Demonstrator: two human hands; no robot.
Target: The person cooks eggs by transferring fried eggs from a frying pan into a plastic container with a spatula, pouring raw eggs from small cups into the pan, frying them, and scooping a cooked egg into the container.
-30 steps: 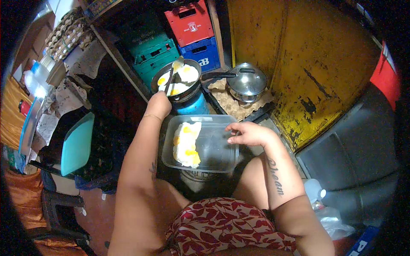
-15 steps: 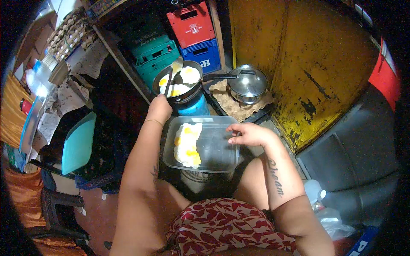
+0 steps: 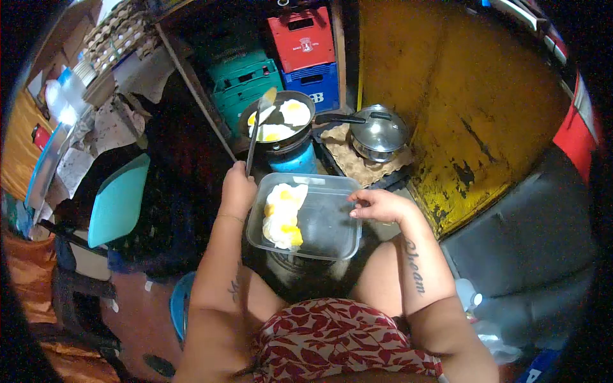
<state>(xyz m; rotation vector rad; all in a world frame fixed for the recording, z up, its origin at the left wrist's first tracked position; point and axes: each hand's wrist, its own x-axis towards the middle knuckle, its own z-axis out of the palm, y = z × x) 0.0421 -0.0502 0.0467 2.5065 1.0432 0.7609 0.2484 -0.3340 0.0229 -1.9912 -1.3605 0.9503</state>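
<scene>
My left hand (image 3: 237,189) grips the handle of a long metal spatula (image 3: 255,127), whose blade tip hangs over the left rim of a black frying pan (image 3: 305,99). Fried eggs (image 3: 284,121) lie in the pan, which sits on a blue gas burner (image 3: 295,159). A clear plastic container (image 3: 329,223) rests in front of me with fried eggs (image 3: 283,214) stacked in its left half. My right hand (image 3: 375,205) holds the container's right rim.
A lidded steel pot (image 3: 378,133) stands on egg-tray cardboard right of the pan. Red, blue and green crates (image 3: 281,57) are stacked behind. A teal lid (image 3: 118,201) lies at left, a yellow metal wall (image 3: 472,102) at right, and a plastic bottle (image 3: 469,297) by my right leg.
My left hand has drawn back toward me and lifted the spatula out of the pan to its left rim. The right hand stays on the container.
</scene>
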